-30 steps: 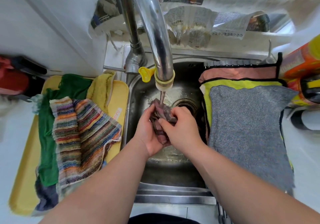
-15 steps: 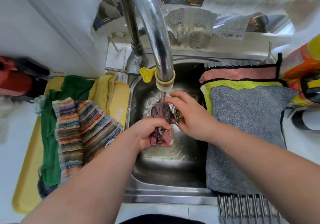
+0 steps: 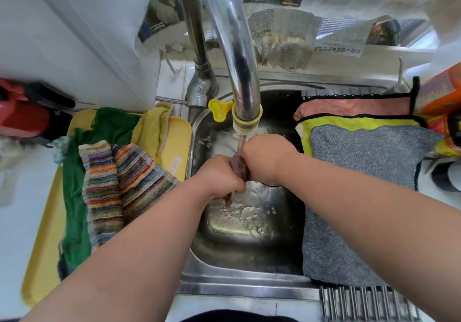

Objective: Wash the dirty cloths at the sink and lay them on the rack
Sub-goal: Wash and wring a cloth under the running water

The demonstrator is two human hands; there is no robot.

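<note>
right hand (image 3: 267,160) back on dark cloth (image 3: 239,166)

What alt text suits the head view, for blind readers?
The left hand and right hand squeeze a reddish cloth under the running faucet over the sink. A grey cloth lies on the rack at right; a striped cloth and green cloth sit on a yellow tray at left.

I look down at a home kitchen, steel sink (image 3: 239,290) under a running chrome tap (image 3: 237,59), newspaper (image 3: 282,37) hung behind it, grey cloth (image 3: 361,172) on a roll-up rack (image 3: 361,301), yellow tray (image 3: 42,259) alongside.
</note>
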